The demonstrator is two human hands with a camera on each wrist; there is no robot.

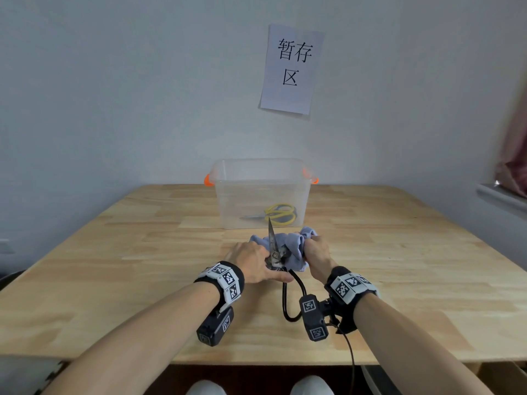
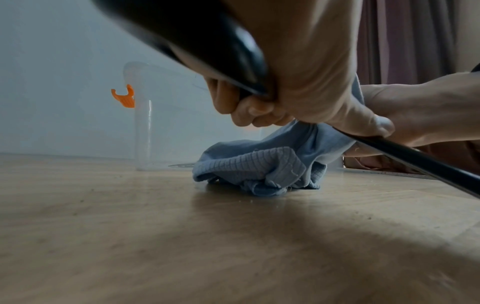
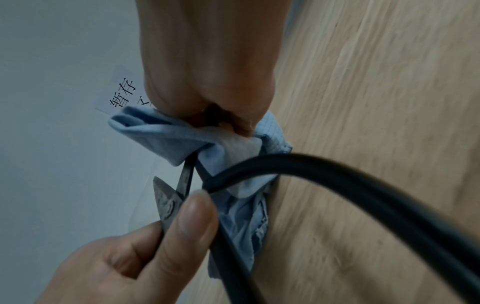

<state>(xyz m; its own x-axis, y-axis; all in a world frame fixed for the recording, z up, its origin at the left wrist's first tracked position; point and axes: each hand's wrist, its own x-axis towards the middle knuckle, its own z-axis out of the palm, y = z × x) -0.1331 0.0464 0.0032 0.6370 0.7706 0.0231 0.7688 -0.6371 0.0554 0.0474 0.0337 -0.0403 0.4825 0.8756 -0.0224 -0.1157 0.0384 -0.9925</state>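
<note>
A pair of black-handled scissors (image 1: pixel 274 246) stands with its metal blades pointing up and away over the wooden table (image 1: pixel 114 252). My left hand (image 1: pixel 253 265) grips the scissors near the pivot, thumb along the handle; the pivot (image 3: pixel 168 207) and the black handle loop (image 3: pixel 337 185) show in the right wrist view. My right hand (image 1: pixel 316 252) clutches a crumpled light-blue cloth (image 1: pixel 293 246) and presses it against the blades. The cloth (image 2: pixel 259 172) droops onto the table in the left wrist view, below the left hand (image 2: pixel 298 92). The right hand (image 3: pixel 213 72) bunches the cloth (image 3: pixel 233 156).
A clear plastic bin (image 1: pixel 261 192) with orange latches stands behind the hands, holding yellow-handled scissors (image 1: pixel 278 215). A paper sign (image 1: pixel 291 69) hangs on the wall above. A curtain (image 1: pixel 513 155) and a sill are at the far right.
</note>
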